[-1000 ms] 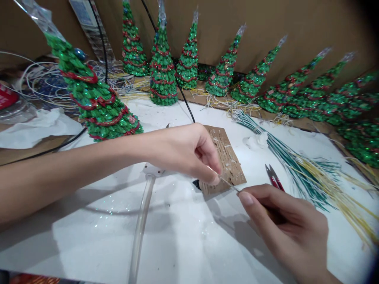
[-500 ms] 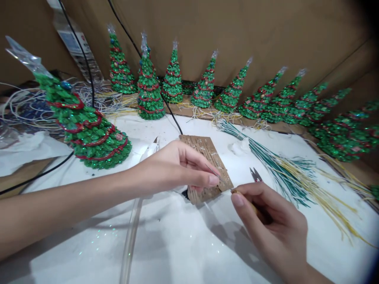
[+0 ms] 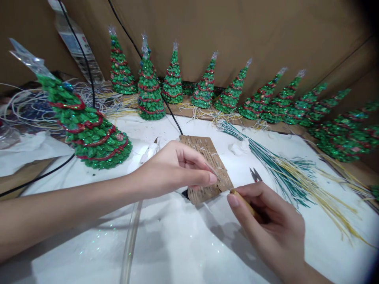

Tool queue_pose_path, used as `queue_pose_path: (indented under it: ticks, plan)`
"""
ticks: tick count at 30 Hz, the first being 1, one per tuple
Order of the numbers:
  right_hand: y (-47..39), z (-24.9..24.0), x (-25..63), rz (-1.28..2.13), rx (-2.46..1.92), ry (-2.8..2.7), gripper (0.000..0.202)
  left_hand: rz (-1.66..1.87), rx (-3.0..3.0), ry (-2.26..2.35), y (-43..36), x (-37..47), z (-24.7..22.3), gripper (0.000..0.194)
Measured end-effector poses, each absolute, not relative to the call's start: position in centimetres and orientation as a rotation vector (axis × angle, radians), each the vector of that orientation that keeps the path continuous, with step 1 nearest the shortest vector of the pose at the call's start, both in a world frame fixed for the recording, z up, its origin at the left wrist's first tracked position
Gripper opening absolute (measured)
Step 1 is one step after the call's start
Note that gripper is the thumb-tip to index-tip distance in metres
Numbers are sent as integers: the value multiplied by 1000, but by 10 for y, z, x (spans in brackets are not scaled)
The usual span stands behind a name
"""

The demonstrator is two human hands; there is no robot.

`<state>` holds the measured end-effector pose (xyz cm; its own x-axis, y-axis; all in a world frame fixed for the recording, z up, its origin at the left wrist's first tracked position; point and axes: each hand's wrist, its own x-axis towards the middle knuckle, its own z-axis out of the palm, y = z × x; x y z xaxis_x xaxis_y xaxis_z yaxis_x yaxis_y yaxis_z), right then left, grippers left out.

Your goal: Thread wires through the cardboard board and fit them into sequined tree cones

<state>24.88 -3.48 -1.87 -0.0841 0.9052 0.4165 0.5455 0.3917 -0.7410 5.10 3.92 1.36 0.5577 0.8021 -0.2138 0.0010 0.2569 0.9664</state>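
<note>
My left hand (image 3: 183, 165) is closed in a pinch above a piece of corrugated cardboard (image 3: 204, 150) dotted with small white specks. What the fingertips hold is too small to make out. My right hand (image 3: 266, 225), lower and to the right, grips a slim wooden-handled tool (image 3: 248, 205). Its thin tip points toward the cardboard's near right corner, close to the left fingertips. Just beyond the right hand lie small snips (image 3: 255, 174) with pointed blades, partly hidden by the hand. Under the left wrist runs a clear stick or tube (image 3: 130, 236).
A decorated green tree (image 3: 91, 130) stands at left, with several more (image 3: 149, 90) lined up behind. Green and yellow wires (image 3: 275, 165) lie at right. Tangled white wires (image 3: 32, 106) and a plastic bottle (image 3: 77, 43) are at back left. A black cable (image 3: 174, 118) reaches the cardboard; glitter dots the white table (image 3: 166, 252).
Both hands have shifted slightly to the left, the right one a little more. Each keeps its grip, and the cardboard has stayed in place.
</note>
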Motion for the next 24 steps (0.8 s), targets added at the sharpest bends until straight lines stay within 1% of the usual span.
queue_pose_path:
  ticks: [6, 9, 20, 22, 24]
  plan:
    - [-34, -21, 250, 612, -1253, -1765, 14, 656, 1193, 834, 38, 51, 12, 5]
    - [-34, -21, 250, 709, -1283, -1741, 21, 654, 1192, 845, 38, 51, 12, 6]
    - [-36, -20, 248, 882, -1387, -1651, 44, 666, 1298, 842, 39, 50, 11, 3]
    - [-36, -20, 247, 956, -1402, -1611, 40, 671, 1303, 844, 39, 50, 11, 3]
    - [-35, -19, 246, 1021, -1398, -1561, 28, 675, 1304, 840, 40, 50, 11, 3]
